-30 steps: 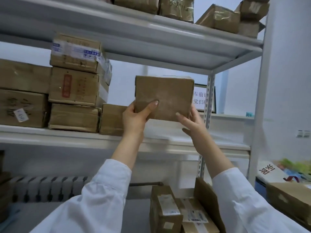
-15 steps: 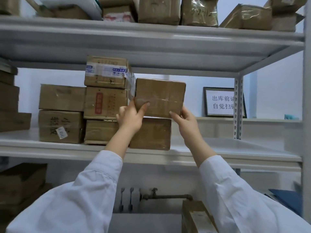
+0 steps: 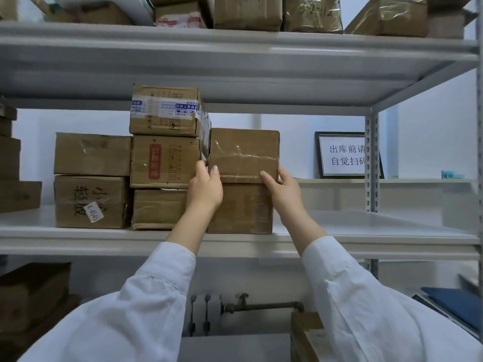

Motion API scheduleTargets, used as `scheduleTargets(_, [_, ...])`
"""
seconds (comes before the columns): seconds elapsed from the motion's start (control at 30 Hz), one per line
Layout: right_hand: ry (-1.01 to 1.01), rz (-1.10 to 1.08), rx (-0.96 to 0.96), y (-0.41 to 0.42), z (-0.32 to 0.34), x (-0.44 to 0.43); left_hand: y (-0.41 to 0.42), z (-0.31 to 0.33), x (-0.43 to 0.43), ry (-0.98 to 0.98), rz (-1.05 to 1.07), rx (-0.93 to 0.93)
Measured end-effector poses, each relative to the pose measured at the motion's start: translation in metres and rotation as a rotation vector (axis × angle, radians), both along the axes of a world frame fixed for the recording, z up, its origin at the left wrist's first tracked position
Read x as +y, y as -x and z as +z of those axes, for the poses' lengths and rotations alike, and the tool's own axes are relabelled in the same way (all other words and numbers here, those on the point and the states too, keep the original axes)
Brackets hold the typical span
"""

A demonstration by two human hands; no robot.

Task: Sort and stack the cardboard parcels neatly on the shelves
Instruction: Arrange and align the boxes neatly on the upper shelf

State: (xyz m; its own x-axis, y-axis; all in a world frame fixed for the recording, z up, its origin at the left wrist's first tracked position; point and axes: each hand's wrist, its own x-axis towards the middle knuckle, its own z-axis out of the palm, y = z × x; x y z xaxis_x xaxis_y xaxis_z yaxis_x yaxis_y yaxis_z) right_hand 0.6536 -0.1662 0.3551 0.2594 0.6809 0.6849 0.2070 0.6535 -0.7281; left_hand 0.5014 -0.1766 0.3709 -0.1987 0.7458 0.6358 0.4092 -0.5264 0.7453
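Parcel in hand: a plain brown cardboard parcel [image 3: 244, 155], sealed with clear tape, is on the middle shelf [image 3: 366, 231], its lower edge meeting the top of a second brown parcel [image 3: 240, 209] that stands on the shelf board.
Left hand: the left hand [image 3: 205, 188] grips the parcel's lower left corner, thumb flat on the front face, fingers curled round the side into the narrow gap beside the neighbouring stack.
Right hand: the right hand [image 3: 283, 190] grips the lower right corner, thumb on the front face, the other fingers wrapped round the right side and out of sight.
Neighbouring stack: just left of the parcel stand three boxes, a box with blue-and-white tape [image 3: 164, 111] on top, a box with a red label [image 3: 164, 160] in the middle and a plain box [image 3: 158, 209] beneath.
Further left: two larger cartons, the upper carton [image 3: 91, 154] plain, the lower carton [image 3: 88, 202] bearing dark characters and a white tag.
Top shelf: the top shelf [image 3: 235, 56] carries a row of more brown parcels, some wrapped in glossy tape.
Background: a framed notice [image 3: 345, 155] with Chinese characters stands on a ledge behind the shelf's upright.
Below: a pipe with a valve [image 3: 261, 307] runs along the wall, and a blue folder [image 3: 454, 307] lies at the right.
Clothing: both arms are in white sleeves [image 3: 130, 309].
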Motion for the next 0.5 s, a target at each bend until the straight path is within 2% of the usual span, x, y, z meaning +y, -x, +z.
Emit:
scheduleTargets(0.2, [0.048, -0.074, -0.047, 0.003, -0.001, 0.002, 0.002, -0.007, 0.005, -0.055, 0.057, -0.022])
scheduleTargets(0.5, [0.048, -0.038, -0.032, 0.011, -0.004, 0.009, 0.009, -0.017, 0.011, -0.103, 0.045, -0.077])
